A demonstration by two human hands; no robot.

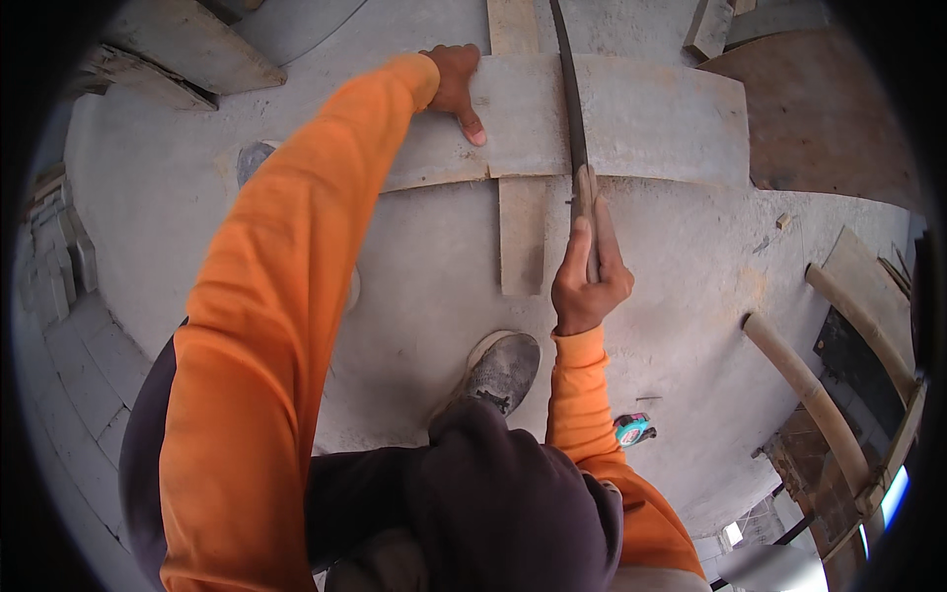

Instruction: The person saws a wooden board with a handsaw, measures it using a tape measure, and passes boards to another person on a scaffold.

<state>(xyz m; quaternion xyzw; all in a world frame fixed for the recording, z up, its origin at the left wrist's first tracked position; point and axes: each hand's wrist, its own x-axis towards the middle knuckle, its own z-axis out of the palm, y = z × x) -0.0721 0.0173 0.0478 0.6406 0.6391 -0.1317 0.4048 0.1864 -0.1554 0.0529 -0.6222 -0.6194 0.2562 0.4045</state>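
A wide, pale grey wooden board (pixel 666 123) lies across a narrower plank (pixel 521 242) on the floor. My left hand (pixel 457 89) holds the board down left of the saw, its thumb stretched over the top face and its fingers bent at the far edge. My right hand (pixel 592 281) is closed round the wooden handle of a handsaw (pixel 572 99). The dark blade points away from me and crosses the board near its middle. My shoe (pixel 503 370) stands on the floor on the near side of the plank.
A teal tape measure (pixel 633 429) lies beside my right forearm. A curved brown sheet (pixel 834 113) adjoins the board's right end. Poles (pixel 804 390) stand at the right. Boards (pixel 192 49) are stacked at the far left, and grey blocks (pixel 59 252) line the left edge.
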